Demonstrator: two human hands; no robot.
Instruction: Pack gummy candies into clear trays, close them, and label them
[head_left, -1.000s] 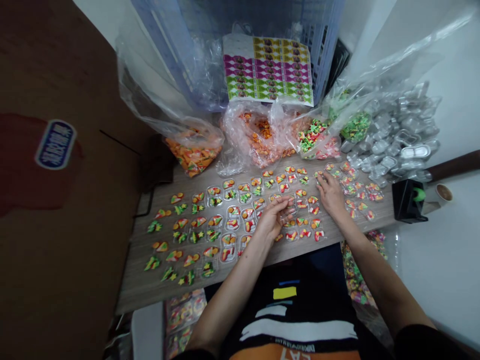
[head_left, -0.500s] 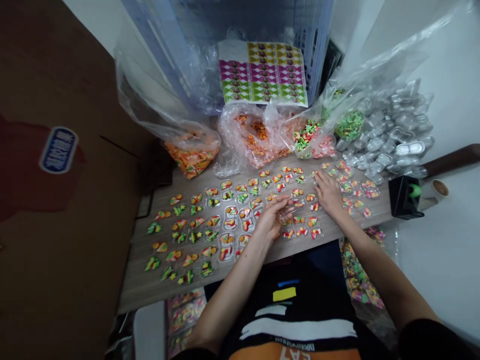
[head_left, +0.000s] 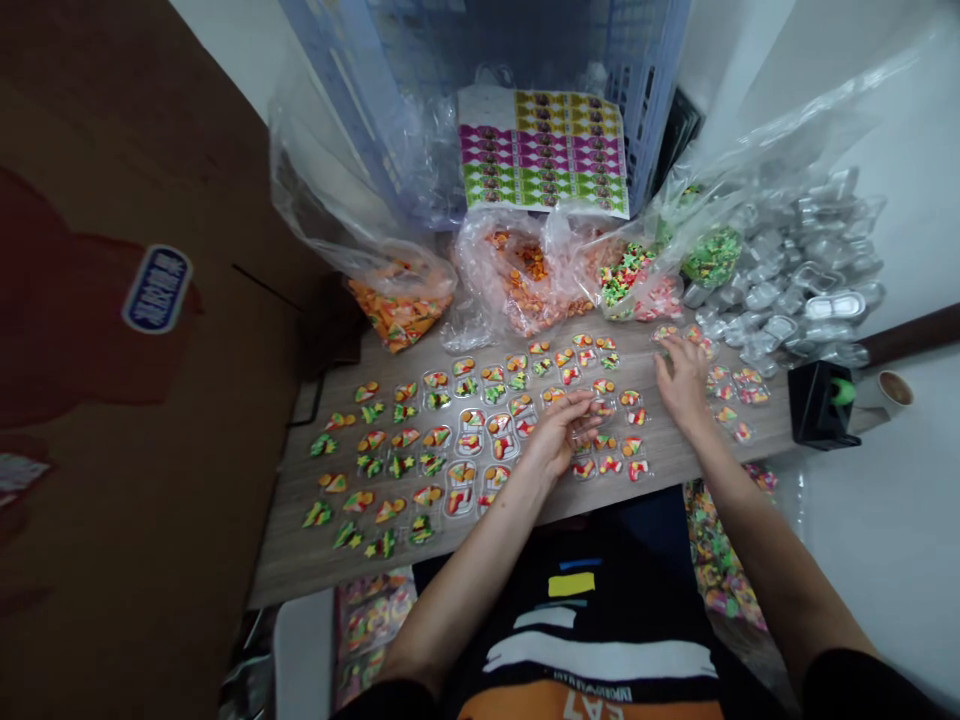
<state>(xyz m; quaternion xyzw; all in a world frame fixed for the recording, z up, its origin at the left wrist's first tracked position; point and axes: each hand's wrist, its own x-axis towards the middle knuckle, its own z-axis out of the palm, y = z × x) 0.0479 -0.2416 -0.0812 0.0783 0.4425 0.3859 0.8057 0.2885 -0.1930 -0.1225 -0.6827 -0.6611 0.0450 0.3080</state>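
A: Pinching a small clear tray (head_left: 585,433), the left hand (head_left: 556,440) is hovering just above the table (head_left: 307,565), among the middle rows.

B: And the right hand?

A: The right hand (head_left: 682,380) is lying open, fingers spread, touching filled candy trays (head_left: 739,380) farther right. The pinched tray is sitting between both hands, much nearer the left, at its fingertips.

Small packing workshop: candy bags (head_left: 525,275), clear trays (head_left: 795,275), label sheet (head_left: 546,150).

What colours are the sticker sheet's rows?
Yellow, magenta and green on the sticker sheet, head view.
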